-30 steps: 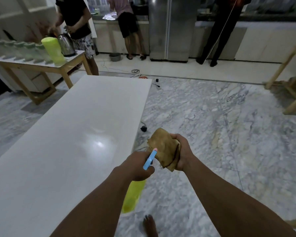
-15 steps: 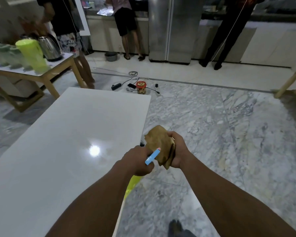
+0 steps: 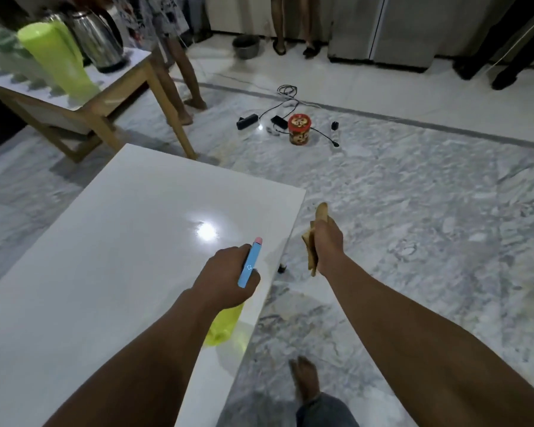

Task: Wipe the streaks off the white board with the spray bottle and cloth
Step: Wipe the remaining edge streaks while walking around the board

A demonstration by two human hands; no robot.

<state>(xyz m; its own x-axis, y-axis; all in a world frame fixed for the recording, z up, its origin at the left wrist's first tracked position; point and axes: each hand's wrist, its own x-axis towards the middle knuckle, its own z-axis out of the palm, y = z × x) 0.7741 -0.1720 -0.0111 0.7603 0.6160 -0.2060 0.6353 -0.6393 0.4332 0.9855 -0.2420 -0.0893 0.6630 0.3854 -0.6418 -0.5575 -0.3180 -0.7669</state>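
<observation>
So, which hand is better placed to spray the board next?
Left, probably: the left hand grips the spray bottle above the white board, while the right hand holds the cloth off its edge.

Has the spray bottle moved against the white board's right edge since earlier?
Yes. The spray bottle, gripped by the left hand, shifted left: before, it hung past the white board's right edge; now it is above the board.

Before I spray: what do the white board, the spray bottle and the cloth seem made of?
The white board: hard, glossy panel, perhaps laminate; it mirrors a sharp light spot. The spray bottle: plastic, translucent yellow-green body, opaque blue head, pink tip. The cloth: soft matte tan fabric, folded and bunched; weave too blurred to tell.
</observation>
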